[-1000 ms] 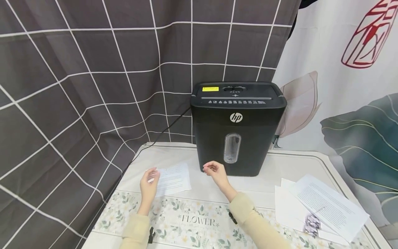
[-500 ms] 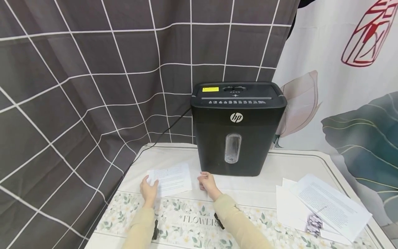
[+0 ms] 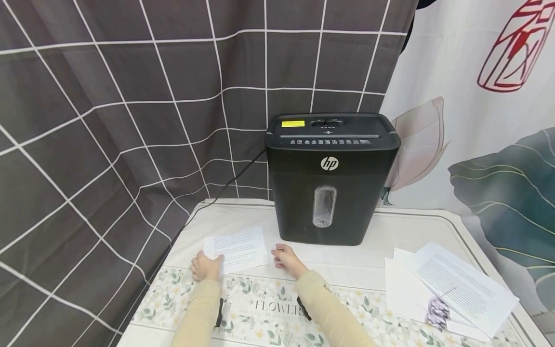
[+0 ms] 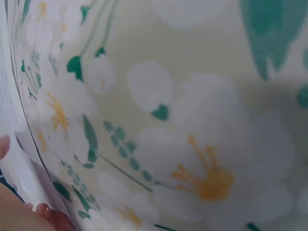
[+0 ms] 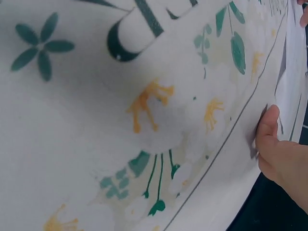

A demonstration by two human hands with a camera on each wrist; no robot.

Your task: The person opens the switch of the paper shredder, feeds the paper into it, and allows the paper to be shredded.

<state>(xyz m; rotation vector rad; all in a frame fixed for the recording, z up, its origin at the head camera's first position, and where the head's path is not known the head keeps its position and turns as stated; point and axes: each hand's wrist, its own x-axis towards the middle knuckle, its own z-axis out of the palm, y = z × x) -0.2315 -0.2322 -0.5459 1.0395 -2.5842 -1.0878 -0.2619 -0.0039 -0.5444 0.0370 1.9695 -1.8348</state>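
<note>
A small printed sheet of paper (image 3: 240, 250) lies on the table, left of the black paper shredder (image 3: 299, 197). My left hand (image 3: 205, 266) is at the sheet's lower left edge, with the thumb laid over its corner and the fingers bent beside it. In the left wrist view, the thumb (image 4: 4, 146) is apart from the fingers (image 4: 54, 219). Beside the sheet's right edge is my right hand (image 3: 288, 260), its fingers loosely bent. The right wrist view has its thumb (image 5: 270, 122) close to the paper (image 5: 293, 86).
Several more papers (image 3: 461, 284) lie overlapping at the table's right side. A black cord (image 3: 230, 182) runs from the shredder along the left. Flower-print cloth (image 3: 256, 325) covers the table (image 3: 412, 226), and a dark grid curtain (image 3: 182, 62) hangs behind.
Both hands have come down to the small sheet. The left has moved down and slightly left to its lower left edge; the right has moved down and left from the shredder's front.
</note>
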